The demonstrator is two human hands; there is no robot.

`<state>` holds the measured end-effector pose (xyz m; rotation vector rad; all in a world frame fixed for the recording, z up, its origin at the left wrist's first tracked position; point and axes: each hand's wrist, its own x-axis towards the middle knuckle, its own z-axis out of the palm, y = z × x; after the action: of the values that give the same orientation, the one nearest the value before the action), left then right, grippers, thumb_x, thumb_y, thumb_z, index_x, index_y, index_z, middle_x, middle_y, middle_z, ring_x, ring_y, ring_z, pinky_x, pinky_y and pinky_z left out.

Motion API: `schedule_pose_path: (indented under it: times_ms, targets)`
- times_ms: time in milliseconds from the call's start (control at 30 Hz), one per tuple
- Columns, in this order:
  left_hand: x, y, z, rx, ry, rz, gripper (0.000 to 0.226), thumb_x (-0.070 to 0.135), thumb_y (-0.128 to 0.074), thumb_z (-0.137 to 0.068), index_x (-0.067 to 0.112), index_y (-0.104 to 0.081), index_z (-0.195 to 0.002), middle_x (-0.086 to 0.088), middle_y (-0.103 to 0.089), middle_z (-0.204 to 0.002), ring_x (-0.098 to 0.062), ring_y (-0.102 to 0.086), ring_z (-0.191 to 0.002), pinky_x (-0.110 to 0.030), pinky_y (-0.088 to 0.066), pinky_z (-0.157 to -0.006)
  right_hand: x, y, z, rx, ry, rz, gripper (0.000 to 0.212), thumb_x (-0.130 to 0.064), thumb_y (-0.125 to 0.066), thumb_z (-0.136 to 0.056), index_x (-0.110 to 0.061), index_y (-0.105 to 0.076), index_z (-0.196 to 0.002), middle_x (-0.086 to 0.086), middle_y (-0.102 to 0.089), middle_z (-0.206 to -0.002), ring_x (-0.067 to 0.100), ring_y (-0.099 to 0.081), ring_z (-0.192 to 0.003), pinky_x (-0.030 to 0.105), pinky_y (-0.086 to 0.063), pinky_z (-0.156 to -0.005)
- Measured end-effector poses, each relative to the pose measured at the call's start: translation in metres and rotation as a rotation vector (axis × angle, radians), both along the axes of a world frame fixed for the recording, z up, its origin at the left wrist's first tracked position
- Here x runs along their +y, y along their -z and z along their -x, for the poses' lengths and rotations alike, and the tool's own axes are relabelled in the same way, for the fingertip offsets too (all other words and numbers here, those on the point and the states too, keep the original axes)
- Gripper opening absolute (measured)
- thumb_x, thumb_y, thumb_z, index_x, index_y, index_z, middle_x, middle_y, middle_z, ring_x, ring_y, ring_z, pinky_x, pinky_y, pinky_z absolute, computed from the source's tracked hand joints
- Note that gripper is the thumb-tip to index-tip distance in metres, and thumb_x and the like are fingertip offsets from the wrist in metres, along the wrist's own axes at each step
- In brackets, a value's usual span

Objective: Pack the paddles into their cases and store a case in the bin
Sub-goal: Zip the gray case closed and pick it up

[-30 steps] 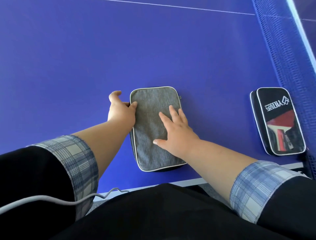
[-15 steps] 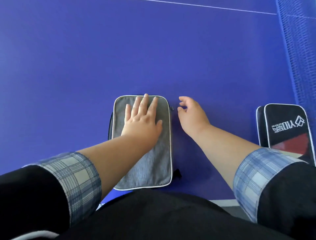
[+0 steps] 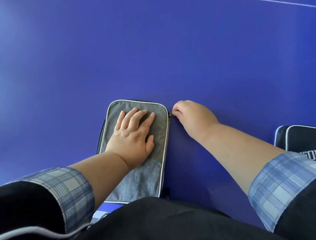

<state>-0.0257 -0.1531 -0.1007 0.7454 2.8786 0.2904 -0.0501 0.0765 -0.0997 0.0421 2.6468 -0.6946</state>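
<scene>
A grey fabric paddle case with pale piping lies flat on the blue table, close to the near edge. My left hand presses flat on its upper half, fingers spread. My right hand sits at the case's top right corner, its fingertips pinched on the small zipper pull. A second case, black with white piping, lies at the right edge of the view, mostly cut off and partly behind my right sleeve. No paddle shows at this moment.
A white line crosses the table at the far top right. A grey cable runs over my dark clothing at the lower left. No bin is in view.
My left hand went from the case's left edge to pressing flat on top. My right hand left the top and closed on the zipper pull at the right corner. The view shifted left.
</scene>
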Motion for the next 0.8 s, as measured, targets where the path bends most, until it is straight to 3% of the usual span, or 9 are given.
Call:
schedule_pose_path:
  times_ms: [300, 400, 533, 800]
  targets:
    - [-0.002, -0.003, 0.0, -0.002, 0.009, -0.054, 0.06, 0.037, -0.048, -0.088, 0.017, -0.047, -0.145, -0.009, -0.047, -0.14, -0.033, -0.033, -0.139, -0.058, -0.018, -0.117, -0.029, -0.004, 0.069, 0.091, -0.285, -0.07, 0.019, -0.031, -0.046, -0.105, -0.021, -0.061, -0.098, -0.002, -0.061, -0.1, 0.025, -0.055, -0.091, 0.038, -0.041, -0.067]
    - [-0.003, -0.002, 0.001, -0.011, 0.012, -0.065, 0.06, 0.036, -0.051, -0.088, 0.016, -0.048, -0.144, -0.009, -0.048, -0.14, -0.034, -0.033, -0.14, -0.058, -0.018, -0.116, -0.046, -0.007, 0.086, 0.08, -0.366, -0.09, 0.019, -0.03, -0.047, -0.104, -0.021, -0.064, -0.101, -0.001, -0.064, -0.104, 0.025, -0.057, -0.093, 0.04, -0.046, -0.071]
    - [-0.004, -0.002, 0.003, -0.023, 0.014, -0.08, 0.06, 0.037, -0.049, -0.089, 0.017, -0.047, -0.145, -0.009, -0.047, -0.141, -0.033, -0.031, -0.141, -0.058, -0.017, -0.117, -0.074, -0.013, 0.099, 0.051, -0.399, -0.061, 0.017, -0.03, -0.05, -0.103, -0.021, -0.065, -0.102, -0.002, -0.064, -0.105, 0.025, -0.059, -0.093, 0.044, -0.05, -0.076]
    - [-0.006, 0.005, 0.005, -0.007, 0.024, -0.146, 0.061, 0.037, -0.051, -0.085, 0.019, -0.045, -0.144, -0.004, -0.038, -0.145, -0.028, -0.026, -0.143, -0.055, -0.013, -0.118, -0.13, -0.022, 0.107, 0.027, -0.373, -0.016, 0.014, -0.029, -0.051, -0.103, -0.023, -0.062, -0.097, -0.004, -0.066, -0.098, 0.021, -0.061, -0.089, 0.038, -0.049, -0.072]
